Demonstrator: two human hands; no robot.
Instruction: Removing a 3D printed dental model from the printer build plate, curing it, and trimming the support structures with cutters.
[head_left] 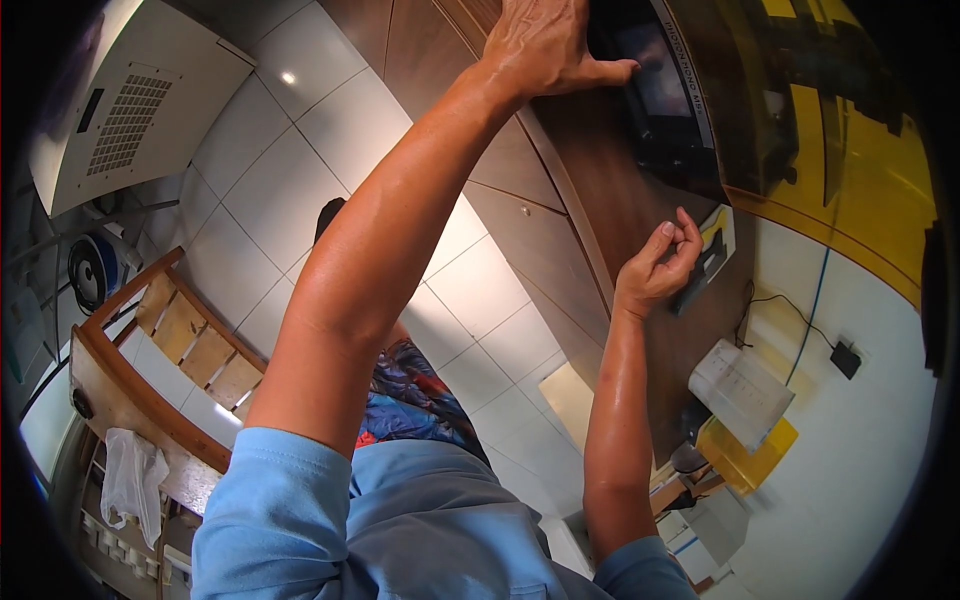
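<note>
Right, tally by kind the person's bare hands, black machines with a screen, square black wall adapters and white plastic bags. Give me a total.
Bare hands: 2 (left hand, right hand)
Black machine with a rectangular screen: 1
Square black wall adapter: 1
White plastic bag: 1
Total: 5

The black boxy machine with a screen (690,150) stands at the far right, on the brown wooden bench (598,190). Left of that bench, white tiled floor (255,200) separates it from the white boxy vented unit (75,140), far left.
</note>
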